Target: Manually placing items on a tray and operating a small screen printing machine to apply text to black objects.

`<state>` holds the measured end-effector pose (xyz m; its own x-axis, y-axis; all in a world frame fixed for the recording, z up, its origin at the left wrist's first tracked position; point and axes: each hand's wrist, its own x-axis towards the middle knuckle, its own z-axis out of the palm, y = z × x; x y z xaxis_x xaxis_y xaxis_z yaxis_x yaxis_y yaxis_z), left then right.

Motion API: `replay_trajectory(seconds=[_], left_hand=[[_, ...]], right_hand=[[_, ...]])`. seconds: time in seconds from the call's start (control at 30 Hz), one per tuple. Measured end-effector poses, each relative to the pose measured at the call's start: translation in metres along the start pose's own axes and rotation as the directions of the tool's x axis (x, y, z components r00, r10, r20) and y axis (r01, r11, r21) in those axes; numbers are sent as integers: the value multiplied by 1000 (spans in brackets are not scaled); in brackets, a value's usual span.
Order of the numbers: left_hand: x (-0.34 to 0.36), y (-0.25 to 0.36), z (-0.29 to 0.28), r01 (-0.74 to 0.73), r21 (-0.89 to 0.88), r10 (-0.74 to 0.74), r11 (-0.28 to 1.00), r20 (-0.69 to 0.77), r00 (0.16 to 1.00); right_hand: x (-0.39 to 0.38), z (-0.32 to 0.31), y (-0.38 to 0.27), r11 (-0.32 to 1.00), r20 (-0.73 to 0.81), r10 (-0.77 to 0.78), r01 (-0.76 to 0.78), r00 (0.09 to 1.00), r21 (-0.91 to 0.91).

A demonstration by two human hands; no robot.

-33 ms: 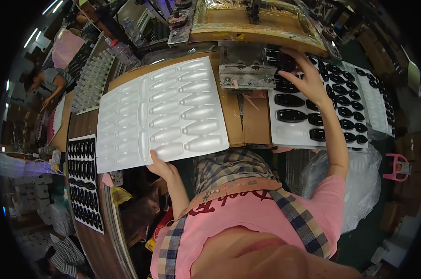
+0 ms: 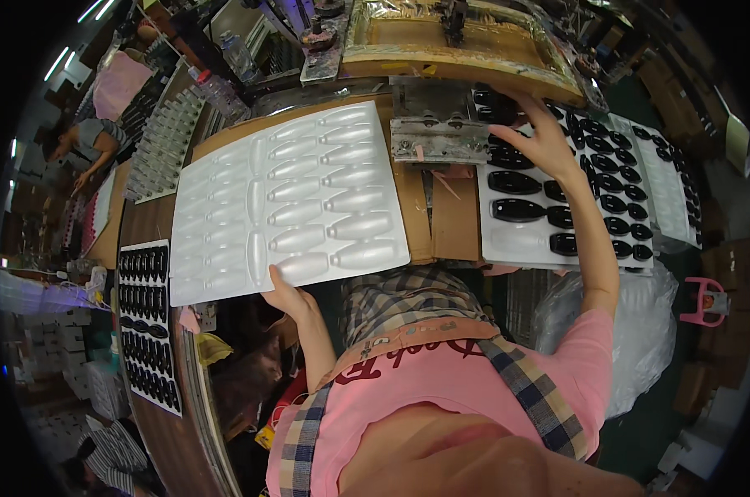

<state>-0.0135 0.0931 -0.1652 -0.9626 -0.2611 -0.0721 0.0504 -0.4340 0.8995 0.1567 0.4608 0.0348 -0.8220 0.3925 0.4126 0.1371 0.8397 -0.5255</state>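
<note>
My left hand [image 2: 288, 296] grips the near edge of a white moulded plastic tray [image 2: 226, 290] with rows of bottle-shaped shapes. At upper right my right hand [image 2: 542, 141] has thumb and fingers apart over glossy black pieces [image 2: 517, 209], beside a metal fixture [image 2: 437, 137]; its fingertips are partly hidden among dark pieces. These pieces fill much of a second white tray [image 2: 512, 244]. Brown cardboard [image 2: 454, 232] shows between the trays.
A wooden-framed screen [image 2: 458, 62] stands above the fixture. Trays of black pieces [image 2: 147, 323] and clear pieces [image 2: 156, 157] lie left. Two co-workers [image 2: 93, 153] are at left. A pink stool [image 2: 702, 302] and plastic-wrapped bundle [image 2: 640, 348] are right.
My right hand has shifted slightly up and left toward the fixture. The white tray in my left hand has moved very slightly.
</note>
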Motion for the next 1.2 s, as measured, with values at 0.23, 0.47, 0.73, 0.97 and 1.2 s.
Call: replay_trajectory(seconds=[0.23, 0.47, 0.73, 0.97, 1.2], left_hand=[[-11, -7, 10, 122, 23, -124, 992, 136, 983], [-39, 27, -30, 106, 434, -199, 895, 174, 965], [-17, 30, 78, -518, 467, 81, 716, 682, 727], [13, 6, 159, -955, 212, -99, 209, 976, 195], [33, -25, 147, -941, 303, -206, 148, 941, 270]], right_hand=[[53, 51, 0, 986, 122, -154, 161, 981, -48], [38, 52, 11, 972, 86, -234, 234, 969, 4], [-4, 2, 2, 999, -27, 21, -20, 999, 42], [-70, -9, 5, 972, 337, 104, -23, 936, -234], [-88, 3, 17, 926, 438, 223, -49, 871, -374]])
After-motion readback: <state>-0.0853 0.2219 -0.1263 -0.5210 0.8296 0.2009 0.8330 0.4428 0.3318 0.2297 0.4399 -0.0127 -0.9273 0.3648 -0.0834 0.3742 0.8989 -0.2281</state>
